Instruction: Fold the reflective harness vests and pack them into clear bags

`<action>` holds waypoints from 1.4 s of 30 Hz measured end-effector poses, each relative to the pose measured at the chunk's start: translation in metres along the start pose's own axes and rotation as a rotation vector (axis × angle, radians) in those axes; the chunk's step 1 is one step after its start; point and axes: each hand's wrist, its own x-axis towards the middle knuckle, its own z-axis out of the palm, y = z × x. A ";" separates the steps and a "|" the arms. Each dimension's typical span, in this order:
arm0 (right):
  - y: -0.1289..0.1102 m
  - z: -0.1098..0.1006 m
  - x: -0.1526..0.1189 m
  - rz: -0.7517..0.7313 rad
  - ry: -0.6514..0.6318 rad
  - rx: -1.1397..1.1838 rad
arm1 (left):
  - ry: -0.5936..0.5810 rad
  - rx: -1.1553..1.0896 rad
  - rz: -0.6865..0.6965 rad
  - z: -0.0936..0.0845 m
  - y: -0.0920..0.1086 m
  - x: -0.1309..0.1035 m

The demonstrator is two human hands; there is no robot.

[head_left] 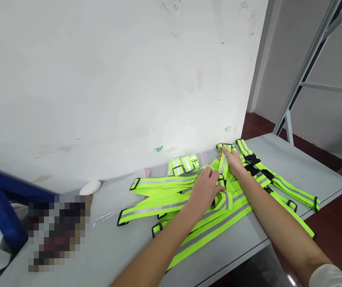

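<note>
Pinching a neon strap point(224, 164) in the right hand point(233, 160); at seven-thirty from there, gripping a looped band point(227, 200) in the left hand point(204, 189), over piled straps point(218, 228) at five o'clock in view.

A person's left hand point(205, 187) and right hand point(233, 160) grip neon-yellow reflective straps point(211, 229) with black buckles point(252, 159), spread over a gray table point(107, 255) at lower center. A folded bundle point(182, 165) lies near a scuffed white wall point(113, 79); a metal frame point(332, 88) stands upper right.
</note>
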 end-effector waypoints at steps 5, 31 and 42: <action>-0.009 0.000 -0.006 -0.054 0.163 -0.193 | -0.129 -0.098 0.055 -0.010 0.009 -0.010; -0.038 -0.016 -0.113 -0.357 -0.306 -0.818 | -0.125 -0.046 0.283 0.007 -0.020 -0.062; -0.008 -0.006 -0.105 -0.326 -0.288 -1.166 | -0.209 -0.055 0.273 -0.017 -0.014 -0.069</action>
